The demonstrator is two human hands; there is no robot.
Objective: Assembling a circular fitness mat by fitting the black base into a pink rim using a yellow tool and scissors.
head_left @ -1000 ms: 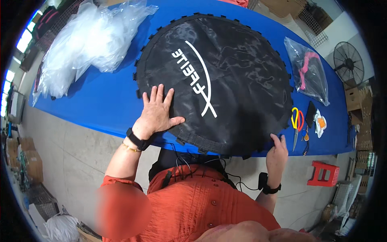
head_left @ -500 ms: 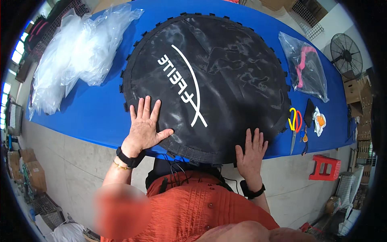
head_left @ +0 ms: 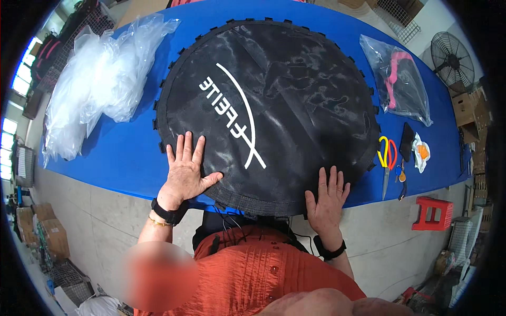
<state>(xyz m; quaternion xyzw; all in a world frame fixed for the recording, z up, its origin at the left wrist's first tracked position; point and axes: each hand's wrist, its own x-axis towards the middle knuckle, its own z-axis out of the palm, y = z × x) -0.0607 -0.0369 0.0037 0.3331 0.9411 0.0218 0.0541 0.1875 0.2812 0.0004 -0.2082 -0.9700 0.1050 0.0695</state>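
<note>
A large round black trampoline mat lies flat on a blue-covered table. White lettering and a curved white line mark its surface, and small black loops or clips stick out around its rim. My left hand rests palm down on the mat's near left edge, fingers spread and thumb out to the right. At the near right edge lies my right hand, also flat, with its fingers stretched over the mat. Neither hand grips anything. Both wrists wear black bands.
Crumpled clear plastic bags lie at the left. On the right are a clear bag with a pink strip, scissors, a dark flat object, keys and an orange item in white wrapping. A red stool stands beyond the table.
The mat has shifted and turned slightly to the left beneath my hands. Both hands stay flat on its near edge, nearly in the same places. The view has tilted a little.
</note>
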